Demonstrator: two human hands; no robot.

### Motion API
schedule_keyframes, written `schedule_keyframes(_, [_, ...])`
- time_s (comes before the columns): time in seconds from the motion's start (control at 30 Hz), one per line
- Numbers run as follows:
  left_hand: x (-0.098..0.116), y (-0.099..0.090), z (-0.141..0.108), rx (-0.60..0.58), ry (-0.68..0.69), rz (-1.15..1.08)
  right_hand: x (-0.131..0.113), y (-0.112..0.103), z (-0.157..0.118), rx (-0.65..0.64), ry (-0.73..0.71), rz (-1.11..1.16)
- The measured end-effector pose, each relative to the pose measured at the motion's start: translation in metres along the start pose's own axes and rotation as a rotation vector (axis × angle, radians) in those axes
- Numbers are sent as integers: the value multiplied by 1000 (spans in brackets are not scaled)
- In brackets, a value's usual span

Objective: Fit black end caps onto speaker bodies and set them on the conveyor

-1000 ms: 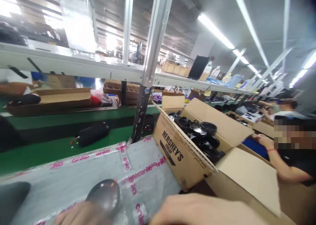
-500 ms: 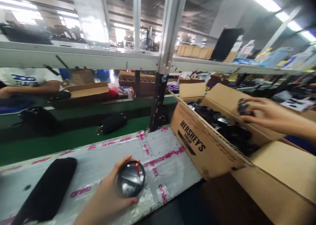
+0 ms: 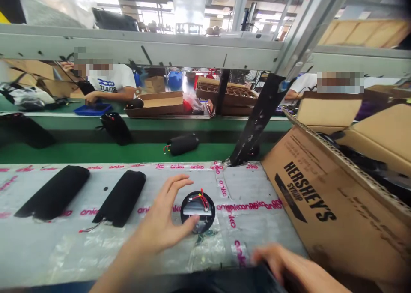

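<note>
A round black part [image 3: 198, 212] with red wires lies on the taped grey table [image 3: 257, 237]. My left hand [image 3: 167, 216] is spread beside it, its thumb over the part's lower left edge and its fingers apart. Low in the view, near the table's front edge, my right hand [image 3: 279, 261] is blurred, and what it holds, if anything, cannot be made out. Left of my left hand rest two black fabric-covered cylinders, one nearer [image 3: 122, 196] with wires at its lower end and one farther left [image 3: 54, 192].
An open Hershey's carton [image 3: 308, 198] with black parts stands on the right. Behind the table, a green conveyor [image 3: 144, 153] bears several black cylinders, one with wires [image 3: 183, 144]. A black post [image 3: 260, 117] rises at the table's back edge. People sit across the conveyor.
My right hand has come down from over the carton to the table's front edge. My left hand has loosened from the round part. The view has swung left.
</note>
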State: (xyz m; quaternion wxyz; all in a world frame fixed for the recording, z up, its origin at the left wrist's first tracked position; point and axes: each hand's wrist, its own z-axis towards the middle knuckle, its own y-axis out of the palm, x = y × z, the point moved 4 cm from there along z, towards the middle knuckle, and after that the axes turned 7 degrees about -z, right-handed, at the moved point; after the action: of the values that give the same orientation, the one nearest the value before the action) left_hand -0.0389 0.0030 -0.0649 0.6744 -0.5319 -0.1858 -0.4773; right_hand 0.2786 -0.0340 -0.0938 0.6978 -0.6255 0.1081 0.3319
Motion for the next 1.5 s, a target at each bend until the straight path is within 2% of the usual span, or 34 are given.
schedule_keyframes(0.07, [9,-9,16,-51,35,148,6,20,-2,-32,41,-171])
schedule_keyframes(0.17, [20,-11,32,-103,77,290,28,46,3,-79,92,-452])
schedule_keyframes(0.23, [25,-9,36,-123,84,288,43,58,3,-172,10,-493])
schedule_keyframes(0.3, [27,-5,36,-148,72,217,53,63,1,-281,-134,-487])
schedule_keyframes(0.37, [26,1,33,-158,58,134,59,60,1,-347,-230,-448])
schedule_keyframes(0.4, [25,5,31,-143,54,111,61,56,2,-354,-232,-409])
schedule_keyframes(0.47, [24,11,24,-64,70,118,61,47,9,-342,-156,-273])
schedule_keyframes(0.53, [24,17,16,53,105,158,58,37,18,-312,-28,-37])
schedule_keyframes(0.63, [26,24,8,182,102,176,44,33,31,-257,134,546])
schedule_keyframes(0.7, [25,27,7,194,30,114,29,40,39,-220,190,974])
schedule_keyframes(0.77, [22,29,10,186,-86,4,12,52,47,-194,211,1286])
schedule_keyframes(0.87, [17,31,13,196,-262,-144,-6,73,55,-149,213,1470])
schedule_keyframes(0.93, [18,34,15,213,-289,-169,-12,84,57,-115,199,1473])
schedule_keyframes(1.07, [27,38,19,249,-153,-102,-11,91,54,-25,232,1405])
schedule_keyframes(1.23, [29,41,16,219,-19,-131,-21,73,52,81,253,1133])
schedule_keyframes(1.37, [30,41,15,196,68,-111,-35,64,52,50,190,986])
schedule_keyframes(1.5, [32,41,15,207,91,-86,-36,59,48,49,82,834])
